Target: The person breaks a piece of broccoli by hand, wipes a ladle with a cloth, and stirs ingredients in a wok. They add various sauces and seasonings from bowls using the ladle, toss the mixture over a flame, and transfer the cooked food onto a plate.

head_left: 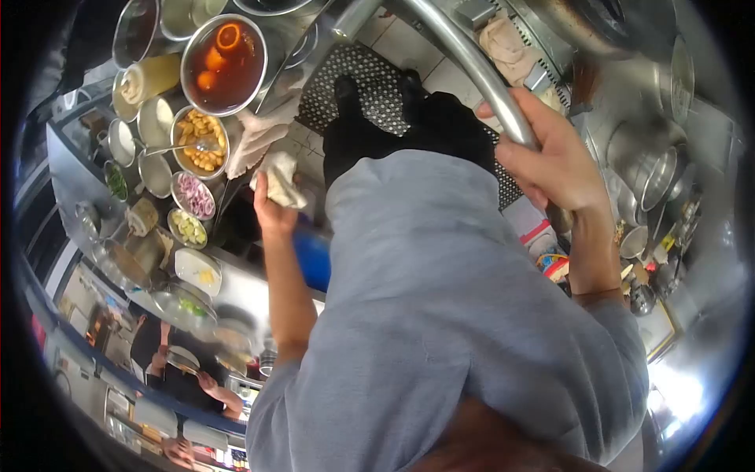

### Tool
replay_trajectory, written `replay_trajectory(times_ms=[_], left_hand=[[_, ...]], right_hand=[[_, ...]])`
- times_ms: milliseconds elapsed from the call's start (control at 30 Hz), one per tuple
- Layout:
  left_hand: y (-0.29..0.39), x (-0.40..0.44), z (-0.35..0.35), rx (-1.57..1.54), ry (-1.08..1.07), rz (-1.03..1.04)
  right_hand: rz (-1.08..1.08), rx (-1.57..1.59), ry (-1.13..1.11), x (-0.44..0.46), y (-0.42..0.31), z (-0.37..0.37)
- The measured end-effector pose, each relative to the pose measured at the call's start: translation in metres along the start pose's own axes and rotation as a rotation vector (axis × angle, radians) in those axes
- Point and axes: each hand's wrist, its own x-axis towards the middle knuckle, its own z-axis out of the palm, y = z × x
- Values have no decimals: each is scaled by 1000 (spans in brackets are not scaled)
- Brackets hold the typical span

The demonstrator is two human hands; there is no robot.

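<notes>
Holding a pale cloth (283,182) in the left grip (272,212), the person (417,259) wraps the right grip (560,164) around, apparently, a metal bar (473,64).

We reach our left arm (288,283) forward, the forearm bare and the left hand (271,214) curled in a grip. Our right arm (595,263) bends farther out to the side, its wrist (588,211) turned inward, the right hand (554,153) wrapped tight. Our feet (346,88) stand apart.
</notes>
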Motion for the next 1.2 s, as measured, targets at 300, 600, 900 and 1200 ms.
replay_trajectory(times_ms=[300,600,900,1200], left_hand=[[10,-9,-6,3,112,-80],[17,-12,-6,46,-160,-242],[6,-7,-22,53,-109,-194],[44,-31,57,210,-120,-266]], right_hand=[[20,9,86,-4,-2,32],[-2,-88,36,8,-5,56],[-33,36,18,27,-16,50],[-43,373,-74,-4,-15,49]])
